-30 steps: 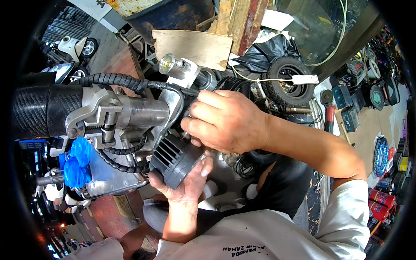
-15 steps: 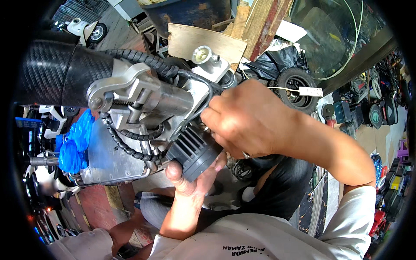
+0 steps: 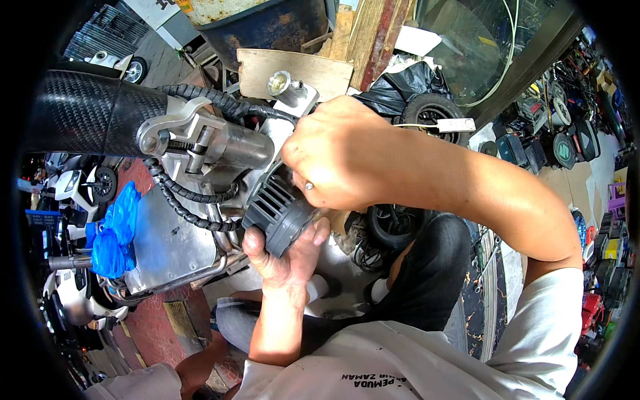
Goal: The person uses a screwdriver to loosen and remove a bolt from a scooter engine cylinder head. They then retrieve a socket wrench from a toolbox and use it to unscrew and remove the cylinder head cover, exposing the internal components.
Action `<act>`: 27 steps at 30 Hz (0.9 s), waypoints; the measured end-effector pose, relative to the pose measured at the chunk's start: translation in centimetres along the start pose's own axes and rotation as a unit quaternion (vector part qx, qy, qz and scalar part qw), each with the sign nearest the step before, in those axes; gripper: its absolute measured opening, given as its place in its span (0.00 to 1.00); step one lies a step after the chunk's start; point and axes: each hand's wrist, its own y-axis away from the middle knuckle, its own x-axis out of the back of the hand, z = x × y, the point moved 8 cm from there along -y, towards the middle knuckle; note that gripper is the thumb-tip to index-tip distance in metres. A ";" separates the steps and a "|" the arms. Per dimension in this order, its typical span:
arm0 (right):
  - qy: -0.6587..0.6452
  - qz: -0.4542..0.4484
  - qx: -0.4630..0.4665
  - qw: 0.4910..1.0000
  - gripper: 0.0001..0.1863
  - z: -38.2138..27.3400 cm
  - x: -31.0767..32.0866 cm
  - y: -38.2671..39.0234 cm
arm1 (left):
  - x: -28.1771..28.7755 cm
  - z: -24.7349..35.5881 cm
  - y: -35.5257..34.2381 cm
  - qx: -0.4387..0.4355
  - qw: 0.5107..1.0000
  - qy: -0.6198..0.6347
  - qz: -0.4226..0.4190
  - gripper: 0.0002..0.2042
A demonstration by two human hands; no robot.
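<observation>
A dark grey round housing with cooling fins, apparently a scooter headlight (image 3: 283,223), sits at the front of a metal scooter stem. My left hand (image 3: 288,261) grips it from below, with the thumb on one side and the fingers on the other. Over its far side my right hand (image 3: 337,150) is closed, and the hand itself hides whatever its fingertips pinch. Just left of that hand are a silver folding clamp (image 3: 183,137) and a thick black carbon-patterned tube (image 3: 93,110). Black spiral-wrapped cables (image 3: 193,215) loop below the clamp toward the housing.
A blue plastic bag (image 3: 115,233) hangs by the silver deck (image 3: 175,240) at left. Behind stand a wooden board (image 3: 293,70) and a dark tub (image 3: 267,30). A small tyre (image 3: 437,110) and white power strip (image 3: 456,125) lie right. Another person's sleeve (image 3: 137,385) shows lower left.
The scooter stem, the housing and both hands appear shifted slightly left, with the background shifting too. My right hand has tilted a little over the housing, and my left hand keeps its hold.
</observation>
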 end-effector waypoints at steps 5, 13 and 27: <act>0.009 -0.019 0.014 1.000 0.07 0.0 -0.5 0.7 | -0.2 0.0 0.3 0.002 1.000 0.020 0.013 0.48; 0.017 0.047 0.053 0.997 0.15 0.4 -2.4 3.6 | 0.3 -0.2 0.4 0.000 1.000 0.016 -0.005 0.51; -0.002 -0.042 -0.025 0.999 0.12 0.5 -1.7 2.3 | 0.5 -0.4 0.2 -0.010 0.999 0.003 0.032 0.51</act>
